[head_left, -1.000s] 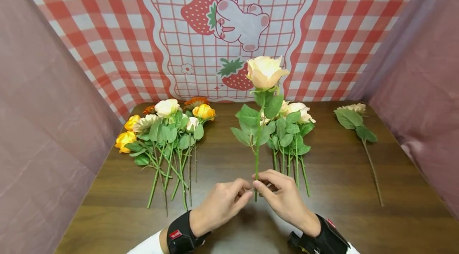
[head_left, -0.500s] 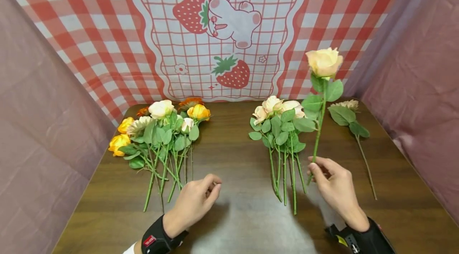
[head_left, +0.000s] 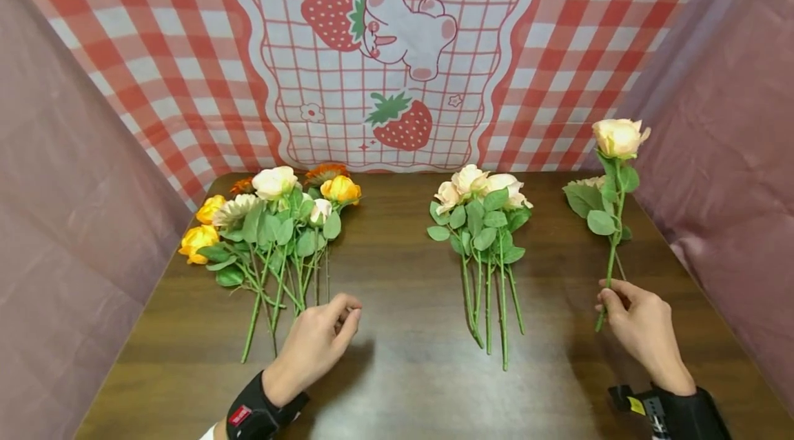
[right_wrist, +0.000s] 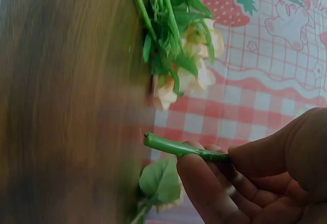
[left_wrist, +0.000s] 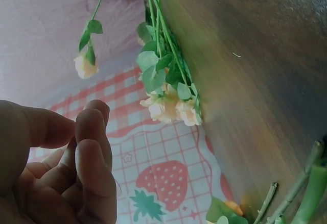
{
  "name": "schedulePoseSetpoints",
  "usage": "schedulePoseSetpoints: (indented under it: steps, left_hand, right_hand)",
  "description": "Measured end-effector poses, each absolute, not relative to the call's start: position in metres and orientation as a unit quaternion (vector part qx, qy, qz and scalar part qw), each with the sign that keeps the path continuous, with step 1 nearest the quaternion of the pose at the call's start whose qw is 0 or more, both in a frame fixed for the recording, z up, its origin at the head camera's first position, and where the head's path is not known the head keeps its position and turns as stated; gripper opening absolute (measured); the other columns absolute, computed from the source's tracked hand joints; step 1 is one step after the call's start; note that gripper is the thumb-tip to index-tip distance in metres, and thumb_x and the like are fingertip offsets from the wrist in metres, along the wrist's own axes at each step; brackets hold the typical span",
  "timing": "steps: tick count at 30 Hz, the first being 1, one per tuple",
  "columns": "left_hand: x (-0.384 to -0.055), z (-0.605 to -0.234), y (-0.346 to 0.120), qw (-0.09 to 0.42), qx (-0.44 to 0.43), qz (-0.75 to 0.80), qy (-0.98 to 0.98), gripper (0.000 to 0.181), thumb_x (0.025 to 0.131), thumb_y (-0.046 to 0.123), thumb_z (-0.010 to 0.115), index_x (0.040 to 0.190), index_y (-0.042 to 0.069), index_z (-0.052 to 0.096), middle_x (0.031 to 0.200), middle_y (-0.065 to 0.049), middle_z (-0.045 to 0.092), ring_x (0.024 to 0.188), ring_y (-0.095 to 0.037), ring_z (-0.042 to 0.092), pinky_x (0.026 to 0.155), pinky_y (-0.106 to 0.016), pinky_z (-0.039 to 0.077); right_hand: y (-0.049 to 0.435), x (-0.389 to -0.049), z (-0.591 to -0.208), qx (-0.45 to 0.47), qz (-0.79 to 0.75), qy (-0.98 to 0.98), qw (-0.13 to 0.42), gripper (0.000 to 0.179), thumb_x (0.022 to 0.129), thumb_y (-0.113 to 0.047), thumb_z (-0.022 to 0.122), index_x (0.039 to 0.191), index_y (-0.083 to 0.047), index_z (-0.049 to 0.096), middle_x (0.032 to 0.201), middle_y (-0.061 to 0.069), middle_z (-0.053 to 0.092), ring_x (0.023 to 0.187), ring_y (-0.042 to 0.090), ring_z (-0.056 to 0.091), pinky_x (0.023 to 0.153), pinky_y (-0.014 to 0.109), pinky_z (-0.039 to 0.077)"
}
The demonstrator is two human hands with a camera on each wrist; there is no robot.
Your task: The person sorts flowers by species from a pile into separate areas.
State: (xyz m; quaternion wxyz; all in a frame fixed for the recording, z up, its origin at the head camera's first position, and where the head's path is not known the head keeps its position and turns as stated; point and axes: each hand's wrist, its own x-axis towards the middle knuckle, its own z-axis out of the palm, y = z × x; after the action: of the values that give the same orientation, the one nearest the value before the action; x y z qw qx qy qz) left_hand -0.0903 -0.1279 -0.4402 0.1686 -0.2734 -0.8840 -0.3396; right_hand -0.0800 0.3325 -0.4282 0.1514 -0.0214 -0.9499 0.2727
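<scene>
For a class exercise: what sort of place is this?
Probably an indoor tabletop workspace, perhaps for flower arranging: peach roses with green stems lie on a brown wood-grain table, and a red-and-white checked, strawberry-printed cloth hangs behind.

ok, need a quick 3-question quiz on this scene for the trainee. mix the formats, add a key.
1. Which hand is gripping the raised pale rose?
2. True or false: the left hand is also holding a flower.
3. In the head view, the bunch with orange blooms lies:
A) right of the pale rose bunch
B) left of the pale rose bunch
C) on top of the pale rose bunch

Key:
1. The right hand.
2. False; it holds nothing.
3. B
</scene>
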Motion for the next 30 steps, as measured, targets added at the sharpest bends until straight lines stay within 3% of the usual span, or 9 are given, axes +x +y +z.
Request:
schedulePoseSetpoints:
  steps: [9,19,27,30]
  left_hand:
    - [-0.093,-0.439,-0.131,0.167,-0.262,-0.336,-0.889,0.006,0.085,0.01,0.061,0.09,0.013,0.062,0.066,0.006,0.065,0.054,0.003,0.05,0.044,-0.019,0.044]
    - [-0.095,-0.437,-0.136,0.161,-0.254,-0.336,-0.893,0.006,0.085,0.009,0.061,0.09,0.011,0.063,0.064,0.009,0.062,0.052,0.004,0.047,0.043,-0.019,0.042]
    - [-0.102,-0.442,-0.156,0.133,-0.186,-0.271,-0.935,0.004,0.087,0.015,0.059,0.089,0.015,0.062,0.062,0.008,0.061,0.044,0.001,0.042,0.038,-0.023,0.038]
    - [-0.107,-0.446,-0.17,0.107,-0.145,-0.243,-0.953,0.005,0.088,0.016,0.057,0.088,0.013,0.061,0.054,0.007,0.055,0.04,-0.002,0.038,0.036,-0.026,0.035]
  right_hand:
    - [0.29,-0.092,-0.435,0.033,0.301,-0.942,0.144,0.017,0.089,-0.004,0.056,0.102,0.004,0.064,0.068,0.013,0.068,0.054,0.016,0.061,0.041,0.027,0.045]
    - [0.259,-0.111,-0.449,0.058,0.314,-0.948,0.008,0.016,0.091,-0.005,0.053,0.102,0.002,0.062,0.067,0.008,0.062,0.052,0.016,0.055,0.046,0.032,0.043]
    - [0.251,-0.122,-0.456,0.047,0.304,-0.951,-0.043,0.01,0.087,-0.009,0.058,0.079,-0.005,0.061,0.054,0.002,0.053,0.046,0.015,0.049,0.043,0.031,0.04]
    - [0.251,-0.124,-0.456,0.05,0.296,-0.953,-0.051,0.007,0.088,-0.009,0.058,0.085,-0.004,0.062,0.058,0.003,0.054,0.048,0.016,0.047,0.045,0.031,0.038]
